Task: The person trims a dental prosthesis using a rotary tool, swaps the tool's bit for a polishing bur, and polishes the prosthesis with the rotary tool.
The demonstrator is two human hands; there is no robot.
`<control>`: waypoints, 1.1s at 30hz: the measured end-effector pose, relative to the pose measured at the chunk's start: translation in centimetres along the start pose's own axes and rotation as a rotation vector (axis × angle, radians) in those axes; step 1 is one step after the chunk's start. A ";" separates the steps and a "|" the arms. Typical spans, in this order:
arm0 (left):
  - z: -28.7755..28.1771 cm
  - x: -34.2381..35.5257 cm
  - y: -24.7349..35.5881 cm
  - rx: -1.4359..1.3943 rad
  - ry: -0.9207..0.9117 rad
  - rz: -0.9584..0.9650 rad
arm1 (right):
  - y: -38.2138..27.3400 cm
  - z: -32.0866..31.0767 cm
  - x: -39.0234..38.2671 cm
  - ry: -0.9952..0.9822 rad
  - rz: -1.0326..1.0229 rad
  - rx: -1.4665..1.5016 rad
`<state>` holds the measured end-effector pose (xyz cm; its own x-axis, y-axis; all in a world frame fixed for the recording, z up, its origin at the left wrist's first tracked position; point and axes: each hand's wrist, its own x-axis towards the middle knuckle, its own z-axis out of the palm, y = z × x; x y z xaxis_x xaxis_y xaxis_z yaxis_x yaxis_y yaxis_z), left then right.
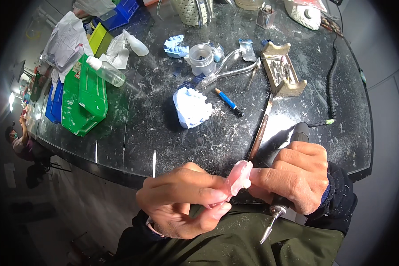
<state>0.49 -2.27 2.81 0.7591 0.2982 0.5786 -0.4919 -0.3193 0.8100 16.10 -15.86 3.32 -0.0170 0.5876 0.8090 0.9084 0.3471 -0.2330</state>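
Observation:
My left hand [186, 199] pinches a small pink, irregular moulded piece [238, 176] between thumb and fingers. My right hand [290, 177] is wrapped round a dark rotary handpiece [301, 132], its silver bit pointing down toward my lap, and a fingertip reaches to the pink piece. Just beyond my hands lie a wooden-handled knife [259, 136], a blue pencil [226, 99] and a pale blue-white dental model [191, 108].
Behind are pliers [224, 71], a clear jar [202, 60], a smaller blue model [176, 46] and a tool holder [283, 73]. Green trays [84, 111], bottles and papers fill the left. A coiled cord [333, 80] runs along the right. A seated person [21, 144] is at the far left.

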 end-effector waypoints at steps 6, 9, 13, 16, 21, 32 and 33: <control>0.3 -0.3 0.5 -0.152 0.077 -0.101 | -0.2 -0.7 0.1 -0.037 0.007 0.037; 0.0 -0.6 0.4 -0.181 0.057 -0.121 | -0.6 -1.6 0.5 -0.210 0.014 0.013; 0.3 -0.5 0.2 -0.226 0.066 -0.085 | -0.7 -1.8 0.8 -0.258 0.053 0.031; 0.5 -0.7 0.2 -0.303 0.083 -0.132 | -0.5 -1.7 0.8 -0.291 0.053 0.040; 0.9 -0.3 0.6 -0.371 0.098 -0.355 | -0.2 -1.2 0.6 -0.225 0.064 0.015; -0.4 -0.1 -0.6 -0.208 -0.112 -0.080 | 0.1 0.1 0.1 -0.120 0.069 -0.059; -0.3 -0.2 -0.9 -0.308 -0.064 0.012 | 0.0 0.1 0.2 -0.120 0.069 -0.062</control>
<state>0.66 -1.77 2.03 0.7728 0.2362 0.5890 -0.5996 -0.0323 0.7997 16.12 -15.69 3.42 -0.0004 0.6925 0.7214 0.9330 0.2598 -0.2489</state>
